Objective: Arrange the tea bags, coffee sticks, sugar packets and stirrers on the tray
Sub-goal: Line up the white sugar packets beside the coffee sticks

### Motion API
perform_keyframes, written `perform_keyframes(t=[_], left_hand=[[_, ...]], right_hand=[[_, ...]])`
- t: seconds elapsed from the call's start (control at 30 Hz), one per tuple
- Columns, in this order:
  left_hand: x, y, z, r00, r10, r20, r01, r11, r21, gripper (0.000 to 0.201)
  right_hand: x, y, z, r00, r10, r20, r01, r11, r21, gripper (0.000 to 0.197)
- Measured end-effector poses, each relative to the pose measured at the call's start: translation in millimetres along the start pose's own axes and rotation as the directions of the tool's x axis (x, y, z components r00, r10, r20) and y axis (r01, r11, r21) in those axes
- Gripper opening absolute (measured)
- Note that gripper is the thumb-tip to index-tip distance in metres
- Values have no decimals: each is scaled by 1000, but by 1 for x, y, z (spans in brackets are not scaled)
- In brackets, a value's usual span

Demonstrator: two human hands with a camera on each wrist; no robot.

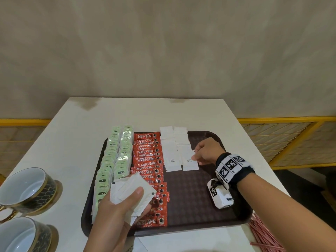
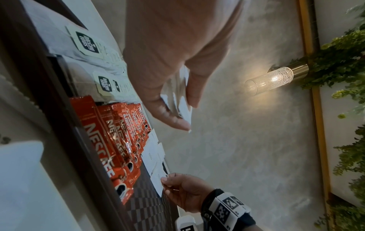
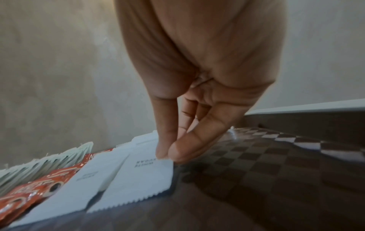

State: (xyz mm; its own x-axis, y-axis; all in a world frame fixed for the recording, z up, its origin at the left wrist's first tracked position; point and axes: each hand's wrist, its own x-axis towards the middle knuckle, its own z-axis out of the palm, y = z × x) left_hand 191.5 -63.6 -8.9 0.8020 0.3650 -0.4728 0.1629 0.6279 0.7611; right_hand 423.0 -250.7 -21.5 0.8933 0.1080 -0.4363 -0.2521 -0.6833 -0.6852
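Note:
A dark brown tray (image 1: 200, 211) lies on the white table. Two rows of pale green tea bags (image 1: 116, 160) fill its left side, beside a column of red coffee sticks (image 1: 149, 166). Two columns of white sugar packets (image 1: 171, 148) run down from the tray's far edge. My right hand (image 1: 195, 155) pinches the right edge of the nearest sugar packet (image 3: 142, 176) of the right column, which lies flat on the tray. My left hand (image 1: 127, 202) grips a fanned stack of sugar packets (image 1: 132, 188) above the tray's near left. Red stirrers (image 1: 263, 235) lie on the table at the tray's near right.
Two dark cups with gold trim (image 1: 27, 190) stand on saucers at the table's left edge. A white paper (image 1: 138, 244) lies before the tray. The checkered tray floor (image 3: 266, 164) is bare on the right. A wall rises behind the table, and yellow railings (image 1: 283, 120) flank it.

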Motion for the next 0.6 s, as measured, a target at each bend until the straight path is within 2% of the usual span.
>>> perform_keyframes(t=[0.2, 0.3, 0.4, 0.5, 0.6], left_hand=[[-1, 1, 4, 999, -24, 41, 24, 1000, -13, 44], [-4, 5, 11, 991, -97, 92, 103, 993, -59, 33], [-4, 12, 21, 968, -192, 162, 212, 970, -116, 26], [-1, 16, 30, 949, -220, 227, 249, 962, -110, 30], [1, 14, 36, 944, -175, 279, 193, 980, -40, 34]], right_hand=[[0, -1, 7, 999, -45, -18, 43, 997, -65, 24], [-5, -3, 3, 996, -72, -52, 68, 995, -72, 26], [-24, -12, -3, 983, -151, -108, 156, 987, 47, 32], [-64, -25, -3, 970, -240, 27, 232, 957, 174, 36], [-106, -26, 6, 920, -318, 230, 266, 936, 230, 38]])
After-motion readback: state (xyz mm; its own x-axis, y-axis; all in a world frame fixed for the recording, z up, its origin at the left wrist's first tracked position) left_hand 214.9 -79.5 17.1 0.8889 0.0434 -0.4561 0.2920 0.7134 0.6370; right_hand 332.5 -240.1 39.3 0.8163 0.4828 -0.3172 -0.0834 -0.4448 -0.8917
